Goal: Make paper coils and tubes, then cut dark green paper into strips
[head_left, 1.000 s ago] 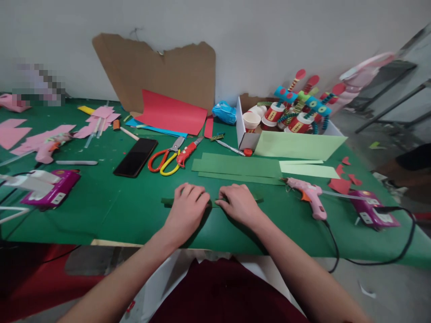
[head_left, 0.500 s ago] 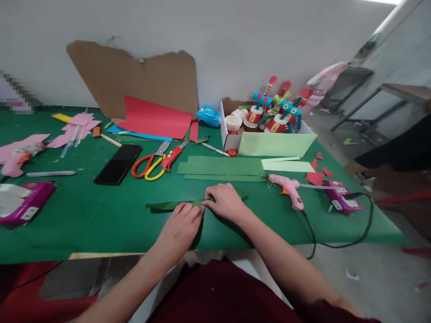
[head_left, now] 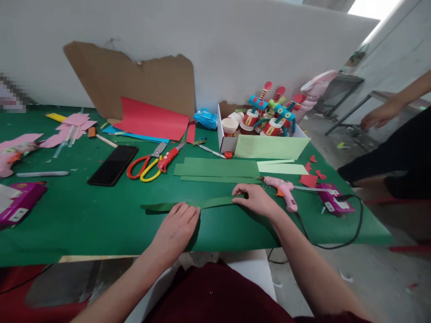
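A long folded dark green paper strip point(head_left: 215, 202) lies across the green table point(head_left: 84, 215) in front of me. My left hand point(head_left: 177, 226) rests flat on the strip's left part, fingers together and stretched out. My right hand point(head_left: 257, 199) presses the strip's right end with its fingertips, close to a pink glue gun point(head_left: 283, 190). Neither hand lifts anything. Wider green paper sheets point(head_left: 218, 168) lie just beyond the strip.
Red-and-yellow scissors point(head_left: 146, 163), a red cutter point(head_left: 170, 157) and a black phone point(head_left: 112, 165) lie left of centre. A white box point(head_left: 229, 142) of paper-cup figures stands behind, with light green paper point(head_left: 271, 147). Purple devices sit at both sides. Another person's hand point(head_left: 379, 117) is at far right.
My right hand has slid to the right along the strip, from beside my left hand to the strip's right end. My left hand stays pressing. Another person's arm has come into view.
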`<action>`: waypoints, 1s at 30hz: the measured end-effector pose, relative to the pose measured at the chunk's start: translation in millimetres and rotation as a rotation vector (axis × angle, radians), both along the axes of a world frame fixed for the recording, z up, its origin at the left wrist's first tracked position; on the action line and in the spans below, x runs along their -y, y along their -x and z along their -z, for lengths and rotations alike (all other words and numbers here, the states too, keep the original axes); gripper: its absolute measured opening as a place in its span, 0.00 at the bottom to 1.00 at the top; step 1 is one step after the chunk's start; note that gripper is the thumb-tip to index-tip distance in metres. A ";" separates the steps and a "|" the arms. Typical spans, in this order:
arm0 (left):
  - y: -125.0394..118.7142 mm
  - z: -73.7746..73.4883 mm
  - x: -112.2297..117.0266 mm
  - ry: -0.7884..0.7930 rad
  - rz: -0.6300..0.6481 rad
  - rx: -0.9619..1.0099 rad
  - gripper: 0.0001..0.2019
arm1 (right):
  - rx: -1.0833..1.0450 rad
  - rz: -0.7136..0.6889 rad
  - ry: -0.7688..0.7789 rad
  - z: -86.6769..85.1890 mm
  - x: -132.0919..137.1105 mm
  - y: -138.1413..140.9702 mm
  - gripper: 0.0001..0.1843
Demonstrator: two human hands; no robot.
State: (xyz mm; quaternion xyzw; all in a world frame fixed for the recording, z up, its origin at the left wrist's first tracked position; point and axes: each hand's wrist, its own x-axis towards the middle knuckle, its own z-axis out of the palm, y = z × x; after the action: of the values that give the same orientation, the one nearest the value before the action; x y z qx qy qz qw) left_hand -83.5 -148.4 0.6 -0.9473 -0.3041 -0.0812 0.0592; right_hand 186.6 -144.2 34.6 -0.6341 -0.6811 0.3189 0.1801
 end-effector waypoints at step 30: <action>-14.2 -14.8 2.3 0.075 -0.051 -0.197 0.24 | 0.198 0.080 0.029 3.8 4.5 -4.4 0.13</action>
State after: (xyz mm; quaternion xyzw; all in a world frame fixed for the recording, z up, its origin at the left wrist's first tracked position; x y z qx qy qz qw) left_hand -69.3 -150.8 15.3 -0.9443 -0.3235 0.0252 0.0552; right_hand 191.0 -148.7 30.9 -0.6918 -0.6648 0.2571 0.1156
